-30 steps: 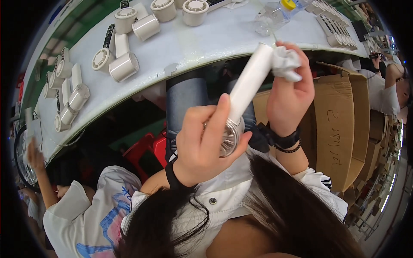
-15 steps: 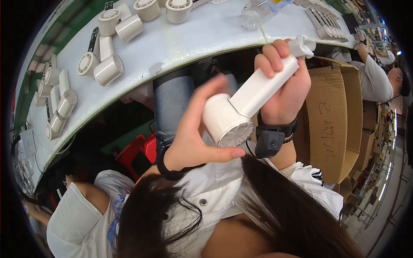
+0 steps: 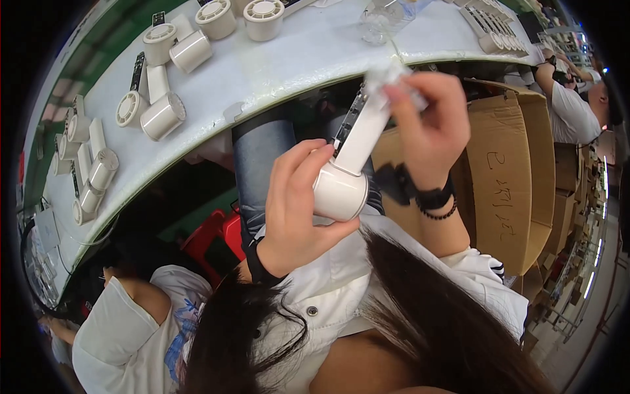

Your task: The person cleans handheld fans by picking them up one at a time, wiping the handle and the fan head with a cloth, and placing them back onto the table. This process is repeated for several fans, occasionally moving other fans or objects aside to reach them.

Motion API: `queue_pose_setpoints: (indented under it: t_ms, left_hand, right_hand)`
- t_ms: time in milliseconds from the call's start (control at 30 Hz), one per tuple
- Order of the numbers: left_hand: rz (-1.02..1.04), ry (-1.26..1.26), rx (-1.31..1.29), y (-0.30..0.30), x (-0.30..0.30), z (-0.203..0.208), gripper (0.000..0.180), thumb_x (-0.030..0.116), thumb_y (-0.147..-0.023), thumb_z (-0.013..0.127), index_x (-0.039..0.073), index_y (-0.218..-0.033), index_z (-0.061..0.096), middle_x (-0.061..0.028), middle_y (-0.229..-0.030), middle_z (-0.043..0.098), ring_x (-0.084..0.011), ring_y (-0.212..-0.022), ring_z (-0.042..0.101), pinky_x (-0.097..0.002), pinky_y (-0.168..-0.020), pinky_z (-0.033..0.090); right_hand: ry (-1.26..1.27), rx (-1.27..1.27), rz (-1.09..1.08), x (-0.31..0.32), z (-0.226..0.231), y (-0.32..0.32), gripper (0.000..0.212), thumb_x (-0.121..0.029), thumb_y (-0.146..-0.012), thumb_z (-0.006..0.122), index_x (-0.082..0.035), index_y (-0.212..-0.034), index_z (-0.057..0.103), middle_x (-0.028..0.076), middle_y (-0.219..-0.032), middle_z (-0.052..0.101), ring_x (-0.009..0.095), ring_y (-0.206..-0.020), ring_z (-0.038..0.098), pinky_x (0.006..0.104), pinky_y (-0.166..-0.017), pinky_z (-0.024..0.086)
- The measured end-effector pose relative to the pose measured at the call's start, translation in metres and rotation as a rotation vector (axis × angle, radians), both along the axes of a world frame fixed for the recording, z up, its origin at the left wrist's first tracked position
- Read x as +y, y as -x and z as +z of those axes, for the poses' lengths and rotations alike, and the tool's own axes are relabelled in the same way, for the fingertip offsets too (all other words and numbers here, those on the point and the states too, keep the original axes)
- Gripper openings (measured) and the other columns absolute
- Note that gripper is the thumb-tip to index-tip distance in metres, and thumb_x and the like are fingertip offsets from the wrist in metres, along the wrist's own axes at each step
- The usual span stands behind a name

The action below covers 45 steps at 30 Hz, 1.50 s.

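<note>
In front of me is a white handheld fan body (image 3: 342, 190) with a round head and a straight handle. A dark circuit board (image 3: 350, 118) shows along one side of the handle. My left hand (image 3: 292, 213) is closed round the head, thumb underneath and fingers on top. At the handle's upper end my right hand (image 3: 438, 128) pinches a crumpled white cloth (image 3: 392, 80), smeared by motion, against or very near the handle tip. A black band with a small dark device is on my right wrist.
Several similar fan bodies (image 3: 163, 115) lie on the white-topped table (image 3: 289, 65), with more in a row (image 3: 495, 33) at the far right. A clear plastic bottle (image 3: 384, 23) lies near its edge. An open cardboard box (image 3: 502, 177) stands at my right. Other people sit left and right.
My right hand has let go of the handle and now holds the cloth at its end. The fan body has turned, bringing its circuit board into sight, and my left hand has closed round the head.
</note>
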State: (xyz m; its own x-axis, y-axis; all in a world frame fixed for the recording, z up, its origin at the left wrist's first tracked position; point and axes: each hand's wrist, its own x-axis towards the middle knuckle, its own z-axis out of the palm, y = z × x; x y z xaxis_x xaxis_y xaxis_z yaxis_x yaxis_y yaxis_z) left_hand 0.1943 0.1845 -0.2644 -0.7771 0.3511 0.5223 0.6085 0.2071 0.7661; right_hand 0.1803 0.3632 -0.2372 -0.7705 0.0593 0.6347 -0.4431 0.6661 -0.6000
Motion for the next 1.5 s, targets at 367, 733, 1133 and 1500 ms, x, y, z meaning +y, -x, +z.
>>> queue_pose_setpoints:
  t_ms: [367, 733, 1133, 1500]
  left_hand:
    - [0.056, 0.052, 0.091, 0.005, -0.013, -0.001, 0.083, 0.002, -0.046, 0.079, 0.001, -0.122, 0.044, -0.0223, -0.117, 0.048, -0.0364, -0.1, 0.051, -0.0417, -0.084, 0.043]
    - [0.121, 0.157, 0.234, 0.01, -0.025, -0.006, 0.079, 0.004, -0.049, 0.078, 0.004, -0.121, 0.047, -0.0221, -0.119, 0.047, -0.0363, -0.1, 0.051, -0.0418, -0.083, 0.044]
    - [0.069, -0.031, -0.168, 0.011, -0.033, 0.001, 0.075, 0.003, -0.054, 0.076, 0.0, -0.121, 0.043, -0.0192, -0.113, 0.05, -0.0272, -0.096, 0.055, -0.0349, -0.082, 0.046]
    - [-0.291, -0.634, -0.929, 0.008, -0.039, 0.002, 0.082, 0.034, -0.065, 0.073, -0.003, -0.126, 0.034, -0.0206, -0.108, 0.054, -0.0245, -0.089, 0.057, -0.0317, -0.061, 0.051]
  right_hand:
    - [0.111, -0.11, 0.165, -0.009, 0.001, -0.005, 0.013, 0.003, -0.076, 0.067, 0.0, -0.087, 0.061, 0.007, -0.081, 0.059, 0.014, -0.068, 0.055, 0.0244, -0.06, 0.043]
    - [0.137, -0.239, 0.175, -0.012, 0.002, 0.01, 0.018, -0.006, -0.078, 0.07, -0.002, -0.091, 0.059, 0.002, -0.08, 0.057, 0.006, -0.066, 0.051, 0.0197, -0.054, 0.041]
    - [0.432, -0.316, 0.259, -0.023, -0.01, 0.022, 0.017, -0.008, -0.082, 0.067, -0.001, -0.094, 0.056, 0.002, -0.084, 0.058, 0.005, -0.067, 0.051, 0.0195, -0.057, 0.042]
    - [0.564, -0.23, 0.144, -0.03, -0.008, 0.016, 0.015, -0.008, -0.085, 0.064, -0.001, -0.096, 0.056, 0.001, -0.079, 0.058, 0.005, -0.064, 0.051, 0.019, -0.056, 0.042]
